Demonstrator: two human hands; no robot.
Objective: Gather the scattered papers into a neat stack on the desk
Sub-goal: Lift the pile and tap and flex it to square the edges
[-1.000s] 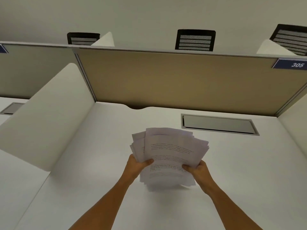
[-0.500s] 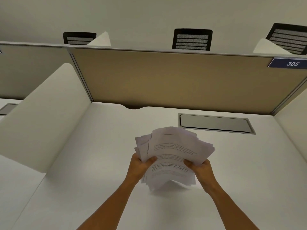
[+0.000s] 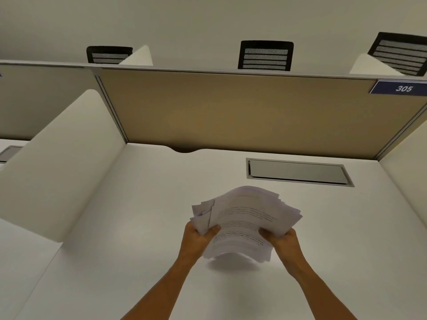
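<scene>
A loose bundle of printed white papers [image 3: 247, 218] is held above the white desk [image 3: 138, 227], its edges fanned and uneven, the top sheet showing lines of text. My left hand [image 3: 196, 239] grips the bundle's left side with the thumb on top. My right hand [image 3: 282, 241] grips its right side the same way. The bundle tilts with its far edge raised and casts a shadow on the desk below its near edge.
A tan partition [image 3: 231, 112] closes the back of the desk, with white side dividers [image 3: 57, 169] left and right. A grey cable hatch [image 3: 298, 172] lies in the desk behind the papers. A blue "305" label [image 3: 402, 88] and black chair backs [image 3: 265, 55] show beyond.
The bundle has tipped so its far edge sits higher and the sheets have shifted slightly right. Both hands keep their grip in nearly the same spot.
</scene>
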